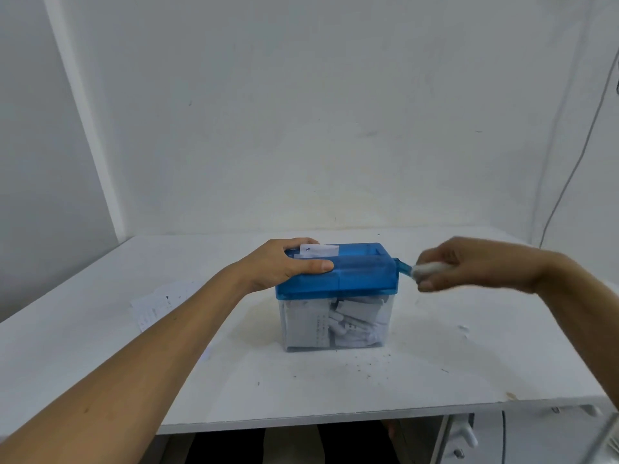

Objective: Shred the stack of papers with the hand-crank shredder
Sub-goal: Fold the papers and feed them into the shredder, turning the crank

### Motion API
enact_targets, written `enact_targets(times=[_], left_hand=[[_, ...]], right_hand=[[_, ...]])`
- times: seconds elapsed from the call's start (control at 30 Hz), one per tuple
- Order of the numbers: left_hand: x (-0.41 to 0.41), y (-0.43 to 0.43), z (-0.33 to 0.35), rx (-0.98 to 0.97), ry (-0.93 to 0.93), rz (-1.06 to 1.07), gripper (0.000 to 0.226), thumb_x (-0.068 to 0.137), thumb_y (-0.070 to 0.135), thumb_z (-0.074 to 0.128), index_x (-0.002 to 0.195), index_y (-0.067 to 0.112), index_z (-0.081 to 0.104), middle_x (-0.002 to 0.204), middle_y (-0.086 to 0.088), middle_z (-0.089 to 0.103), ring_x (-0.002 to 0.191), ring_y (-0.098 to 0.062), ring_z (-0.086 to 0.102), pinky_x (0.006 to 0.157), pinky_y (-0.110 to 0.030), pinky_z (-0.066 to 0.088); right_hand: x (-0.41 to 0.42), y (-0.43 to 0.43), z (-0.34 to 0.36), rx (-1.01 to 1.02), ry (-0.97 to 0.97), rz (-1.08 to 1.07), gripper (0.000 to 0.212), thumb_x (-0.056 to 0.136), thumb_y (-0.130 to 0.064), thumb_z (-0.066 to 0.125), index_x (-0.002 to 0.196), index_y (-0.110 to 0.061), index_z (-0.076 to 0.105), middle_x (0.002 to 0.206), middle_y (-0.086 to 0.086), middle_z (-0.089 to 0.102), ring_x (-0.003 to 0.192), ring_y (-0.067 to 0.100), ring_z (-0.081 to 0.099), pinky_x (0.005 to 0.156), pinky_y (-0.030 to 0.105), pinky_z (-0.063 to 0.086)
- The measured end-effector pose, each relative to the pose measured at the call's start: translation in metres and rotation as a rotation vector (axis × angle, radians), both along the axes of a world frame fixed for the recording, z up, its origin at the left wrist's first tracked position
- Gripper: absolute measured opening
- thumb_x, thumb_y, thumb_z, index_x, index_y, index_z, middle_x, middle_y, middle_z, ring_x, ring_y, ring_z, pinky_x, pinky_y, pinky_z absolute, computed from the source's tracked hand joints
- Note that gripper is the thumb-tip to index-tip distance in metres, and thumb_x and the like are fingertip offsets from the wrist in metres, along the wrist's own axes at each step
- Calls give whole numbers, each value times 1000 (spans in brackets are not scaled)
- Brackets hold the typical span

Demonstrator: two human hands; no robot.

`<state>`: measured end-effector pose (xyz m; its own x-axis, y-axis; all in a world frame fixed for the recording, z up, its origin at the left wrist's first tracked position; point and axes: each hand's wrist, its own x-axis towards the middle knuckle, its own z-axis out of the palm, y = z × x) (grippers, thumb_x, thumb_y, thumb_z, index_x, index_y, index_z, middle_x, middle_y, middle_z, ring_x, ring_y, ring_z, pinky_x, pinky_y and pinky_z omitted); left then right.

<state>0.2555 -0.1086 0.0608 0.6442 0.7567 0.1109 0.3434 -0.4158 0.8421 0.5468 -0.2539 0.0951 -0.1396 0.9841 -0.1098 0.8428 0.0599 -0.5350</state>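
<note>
Firmly, left hand point(291, 262) clamps the blue plastic shredder top point(355, 277); right hand point(469, 262) grips its white crank knob point(427, 270). Turn evenly.

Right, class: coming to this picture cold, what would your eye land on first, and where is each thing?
The blue-lidded hand-crank shredder stands mid-table, its clear bin packed with shredded paper. The left hand grips the shredder's left end beside a sheet poking from the slot, while the blurred right hand holds the crank at its right side. Printed papers lie on the white table, further left.
</note>
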Motion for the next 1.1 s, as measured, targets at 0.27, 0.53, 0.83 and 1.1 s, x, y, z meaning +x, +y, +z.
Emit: enact_targets(times=[0.27, 0.53, 0.83, 1.1], left_hand=[[-1, 4, -1, -21, 12, 20, 49, 78, 50, 77, 124, 38, 62, 119, 17, 59, 103, -1, 57, 74, -10, 45], [-1, 3, 1, -37, 8, 16, 42, 83, 46, 75, 121, 39, 60, 113, 21, 59, 97, 3, 57, 62, -1, 44], [1, 1, -7, 32, -18, 43, 41, 81, 50, 74, 118, 38, 63, 113, 18, 63, 100, -1, 60, 71, -10, 46], [1, 0, -5, 24, 16, 54, 52, 79, 53, 74, 126, 36, 61, 113, 20, 58, 100, 0, 57, 71, -10, 43]], right_hand=[[11, 44, 16, 194, 386, -74, 39, 83, -41, 76, 114, -20, 67, 116, -1, 70, 110, 15, 67, 97, 37, 52], [-13, 93, -60, 225, 1024, -259, 10, 97, -22, 58, 93, -13, 57, 92, 2, 66, 81, 16, 62, 61, 23, 55], [-11, 59, -110, -87, 876, -384, 29, 105, -28, 48, 112, -6, 66, 90, 7, 66, 72, 15, 60, 66, 29, 51], [0, 6, -59, -225, 595, -67, 67, 87, -68, 55, 95, -2, 66, 81, 12, 65, 74, 18, 60, 74, 29, 52]])
